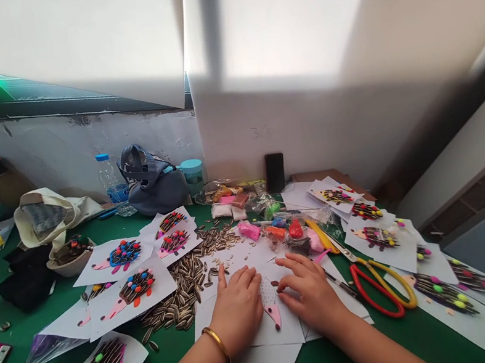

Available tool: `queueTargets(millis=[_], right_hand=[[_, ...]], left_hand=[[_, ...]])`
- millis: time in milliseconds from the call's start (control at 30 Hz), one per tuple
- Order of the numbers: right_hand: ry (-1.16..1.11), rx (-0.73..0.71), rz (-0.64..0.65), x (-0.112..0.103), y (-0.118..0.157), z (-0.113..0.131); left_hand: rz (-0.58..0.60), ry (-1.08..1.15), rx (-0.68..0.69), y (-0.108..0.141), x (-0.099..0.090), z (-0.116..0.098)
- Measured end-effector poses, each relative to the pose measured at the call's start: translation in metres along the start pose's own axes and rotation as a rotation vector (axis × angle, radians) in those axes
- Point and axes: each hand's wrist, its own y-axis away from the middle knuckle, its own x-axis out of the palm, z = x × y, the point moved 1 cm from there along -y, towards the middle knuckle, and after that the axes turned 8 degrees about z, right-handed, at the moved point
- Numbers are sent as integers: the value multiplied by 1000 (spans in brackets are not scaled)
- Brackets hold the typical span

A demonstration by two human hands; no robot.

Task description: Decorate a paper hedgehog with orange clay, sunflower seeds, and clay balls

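Both my hands rest on a white paper sheet (283, 327) at the table's near middle. On that sheet lies a small pink hedgehog shape (272, 312) with a dotted white body. My left hand (238, 307), with a gold bangle on the wrist, lies flat on the sheet just left of the shape. My right hand (309, 291) presses down on its right side, fingertips touching the body. Neither hand grips anything. A pile of striped sunflower seeds (185, 288) lies just left of my left hand.
Finished seed hedgehog sheets (130, 289) lie left, and more (440, 290) right. Red and yellow scissors (378, 289) sit beside my right hand. Coloured clay lumps (279, 228) in plastic lie behind. A bottle (111, 182), grey bag (151, 182) and phone (275, 172) stand by the wall.
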Motion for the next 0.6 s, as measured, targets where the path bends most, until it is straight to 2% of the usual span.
queueTargets(millis=[467,600], right_hand=[[26,-13,-21,2,4,3],[4,-63,-5,3,6,4]], left_hand=[[12,-4,-5,0,-2,-1],[22,8,-7,0,-2,-1]])
